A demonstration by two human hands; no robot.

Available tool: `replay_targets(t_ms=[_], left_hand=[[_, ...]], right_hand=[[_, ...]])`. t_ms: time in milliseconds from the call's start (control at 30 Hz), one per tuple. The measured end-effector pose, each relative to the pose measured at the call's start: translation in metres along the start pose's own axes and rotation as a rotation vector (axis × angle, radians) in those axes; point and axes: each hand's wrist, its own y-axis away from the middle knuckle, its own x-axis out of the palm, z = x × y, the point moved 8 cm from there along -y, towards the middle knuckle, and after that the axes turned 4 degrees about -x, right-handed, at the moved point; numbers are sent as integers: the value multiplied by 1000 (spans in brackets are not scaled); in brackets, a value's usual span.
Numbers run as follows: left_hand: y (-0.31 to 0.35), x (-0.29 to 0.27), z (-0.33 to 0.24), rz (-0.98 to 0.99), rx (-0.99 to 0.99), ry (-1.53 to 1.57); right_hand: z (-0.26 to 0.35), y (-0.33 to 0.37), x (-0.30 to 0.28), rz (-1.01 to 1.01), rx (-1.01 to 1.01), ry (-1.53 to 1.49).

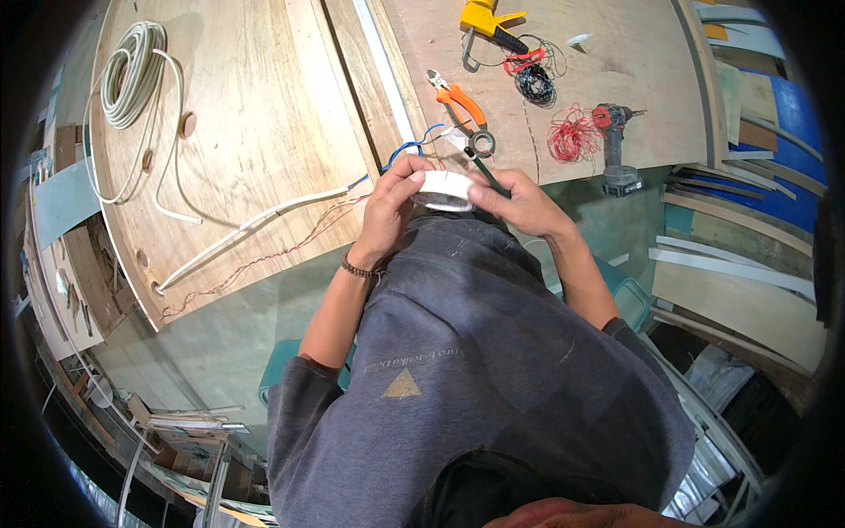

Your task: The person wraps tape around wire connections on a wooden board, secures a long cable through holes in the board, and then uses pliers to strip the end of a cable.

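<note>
Close to my body, a roll of white tape (447, 190) is held at the table's front edge. My left hand (393, 201) grips its left side, thumb on top. My right hand (526, 207) pinches its right side, and a slim dark green stick, perhaps a pen (489, 172), also lies between those fingers. Just beyond are blue wires (407, 150) at the end of a white cable (264, 216). Orange-handled cutting pliers (458, 99) lie past the tape, near a small dark roll of tape (481, 143).
A coil of cream cable (132, 75) lies far left. Twisted red wire (264, 261) runs along the left panel. To the right are a cordless drill (613, 145), tangled red wire (575, 134), black wire (535, 85) and a yellow caulking gun (487, 22). Strips and boards are stacked beyond the table's right edge.
</note>
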Motion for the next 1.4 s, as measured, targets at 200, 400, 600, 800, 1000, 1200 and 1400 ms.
replay_targets(t_ms=[200, 400, 600, 800, 1000, 1200, 1400], left_hand=[[14, 9, -24, -245, 315, -690], [35, 16, -30, -395, 321, -932], [36, 15, -35, -428, 296, -887], [27, 45, -65, -318, 567, -1135], [-10, 14, -58, -379, 538, -913], [-42, -33, -27, -420, 505, -954], [-77, -66, 7, -496, 327, -879]], right_hand=[[-16, 16, 7, 29, 181, 197], [-6, 28, 27, -45, 59, 310], [-1, 29, 31, -135, -57, 385], [13, 21, 19, -238, 1, 483], [13, 8, 10, -221, -94, 634], [37, 4, -12, -230, -8, 669], [56, -6, -21, -103, -228, 866]])
